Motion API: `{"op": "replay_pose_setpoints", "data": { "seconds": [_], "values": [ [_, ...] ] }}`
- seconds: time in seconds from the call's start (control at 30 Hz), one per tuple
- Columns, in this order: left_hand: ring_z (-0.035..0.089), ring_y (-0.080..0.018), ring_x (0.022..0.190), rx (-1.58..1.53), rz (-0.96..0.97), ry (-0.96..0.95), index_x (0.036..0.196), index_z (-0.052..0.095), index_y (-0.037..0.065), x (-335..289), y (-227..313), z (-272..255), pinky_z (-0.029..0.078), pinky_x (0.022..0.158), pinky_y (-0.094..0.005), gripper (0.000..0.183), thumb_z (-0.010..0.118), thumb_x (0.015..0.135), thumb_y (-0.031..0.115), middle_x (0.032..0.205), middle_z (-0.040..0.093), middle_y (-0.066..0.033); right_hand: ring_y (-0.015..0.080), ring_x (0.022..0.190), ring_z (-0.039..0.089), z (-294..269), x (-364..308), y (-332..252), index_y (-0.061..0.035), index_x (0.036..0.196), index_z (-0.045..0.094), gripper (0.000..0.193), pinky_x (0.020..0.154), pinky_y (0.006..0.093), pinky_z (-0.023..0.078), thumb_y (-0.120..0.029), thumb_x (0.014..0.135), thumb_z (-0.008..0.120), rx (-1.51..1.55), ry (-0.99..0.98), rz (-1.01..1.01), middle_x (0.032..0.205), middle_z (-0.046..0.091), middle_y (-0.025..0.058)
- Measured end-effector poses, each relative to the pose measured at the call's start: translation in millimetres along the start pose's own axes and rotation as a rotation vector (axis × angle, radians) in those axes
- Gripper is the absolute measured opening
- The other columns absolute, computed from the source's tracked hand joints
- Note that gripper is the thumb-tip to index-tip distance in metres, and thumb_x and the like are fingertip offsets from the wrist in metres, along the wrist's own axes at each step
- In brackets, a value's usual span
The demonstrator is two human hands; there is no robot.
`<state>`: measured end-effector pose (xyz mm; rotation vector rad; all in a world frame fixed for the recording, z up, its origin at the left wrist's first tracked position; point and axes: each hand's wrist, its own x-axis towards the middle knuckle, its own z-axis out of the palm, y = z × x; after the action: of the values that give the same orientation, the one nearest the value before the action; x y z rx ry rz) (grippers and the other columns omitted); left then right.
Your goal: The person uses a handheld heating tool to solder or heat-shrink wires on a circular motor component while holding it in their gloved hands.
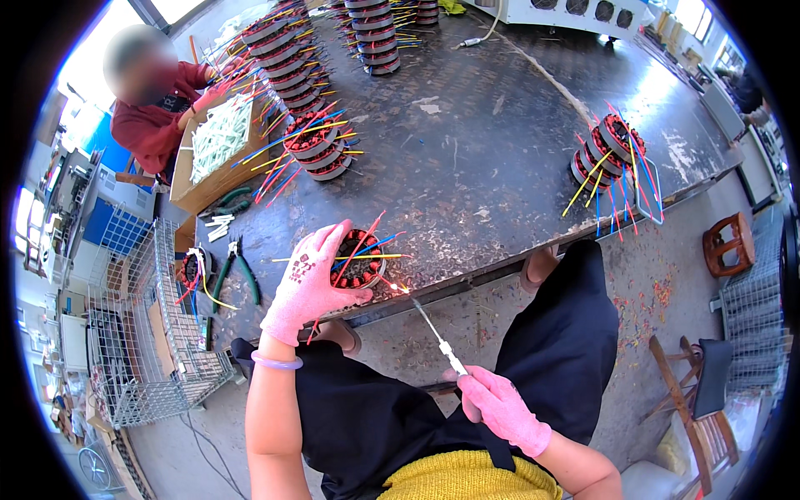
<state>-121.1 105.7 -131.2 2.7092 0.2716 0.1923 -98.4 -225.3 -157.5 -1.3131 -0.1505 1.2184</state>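
My left hand [308, 279], in a pink glove, grips a ring-shaped motor stator [363, 268] near the table's front edge. Red, yellow and blue wires stick out of its windings. My right hand [505, 408], also pink-gloved, is closed round a slim tool [437, 335] with a white handle and a long thin metal rod; its exact kind is not clear. A bright orange glow [401, 289] shows where the rod's far end meets a red wire from the stator. Part of the stator's left side is hidden by my fingers.
Stacked stators [287, 62] rise at the far left; more stators [612, 150] lie at the right. Green-handled pliers [247, 279], a box of white sleeves [221, 137] and a wire cart [137, 317] are at left. Across the table, a person in red [154, 129] works.
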Motion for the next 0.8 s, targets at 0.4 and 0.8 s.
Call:
{"op": "replay_pose_setpoints", "data": {
  "seconds": [0.4,0.8],
  "values": [
    [0.049,-0.0364,0.128,-0.006,-0.001,-0.002,0.144,0.045,0.001,-0.2,-0.7,0.2,0.037,0.111,-0.0425,0.099,0.089,0.06,0.029,0.137,0.052,-0.0175,0.0062,0.059,0.045,-1.2,0.1,0.3,-0.0005,0.126,0.059,0.033,0.056,0.0235,0.037,-0.023,0.106,0.046,-0.046,-0.004,0.005,0.067,0.048,-0.0021],
    [0.05,-0.0368,0.127,-0.007,-0.005,-0.01,0.144,0.044,0.001,0.3,-0.4,-0.2,0.038,0.11,-0.043,0.1,0.09,0.06,0.032,0.135,0.052,-0.0184,0.0057,0.058,0.044,-1.2,0.0,0.4,-0.0004,0.126,0.058,0.034,0.055,0.0235,0.036,-0.024,0.106,0.046,-0.054,-0.005,0.0,0.066,0.048,-0.0028]
  ]
}}
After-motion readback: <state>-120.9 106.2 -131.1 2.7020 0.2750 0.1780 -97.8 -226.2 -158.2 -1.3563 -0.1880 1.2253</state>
